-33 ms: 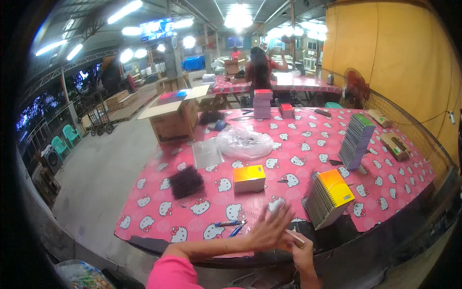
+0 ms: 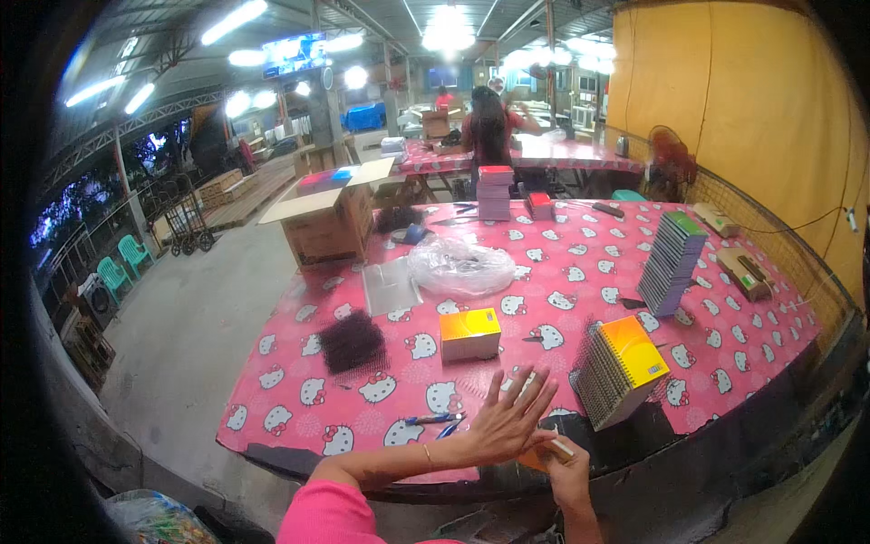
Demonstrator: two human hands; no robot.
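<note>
At the table's near edge, my right hand [image 2: 568,471] is closed around a small notebook [image 2: 535,460], whose orange cover and pale page edge show in part. My left hand [image 2: 512,419] is open, fingers stretched and spread, with the heel of its palm beside the notebook; whether it touches is hidden. Right of my hands stands a tall stack of spiral notebooks [image 2: 625,363] with yellow-orange covers. A lower stack of yellow-orange notebooks [image 2: 470,334] sits beyond my left hand. Blue-handled pliers [image 2: 449,426] lie left of my left wrist.
A pink patterned cloth covers the table [image 2: 299,363]. On it are black wire coils [image 2: 352,343], a clear plastic bag [image 2: 460,267], a green-topped notebook stack [image 2: 671,265] and a purple stack [image 2: 495,195]. An open carton [image 2: 328,227] stands far left. Another person [image 2: 489,131] is beyond.
My left hand was blurred and its fingers closer together; now they are spread and sharp. The notebook in my right hand has tilted, showing more of its orange cover.
</note>
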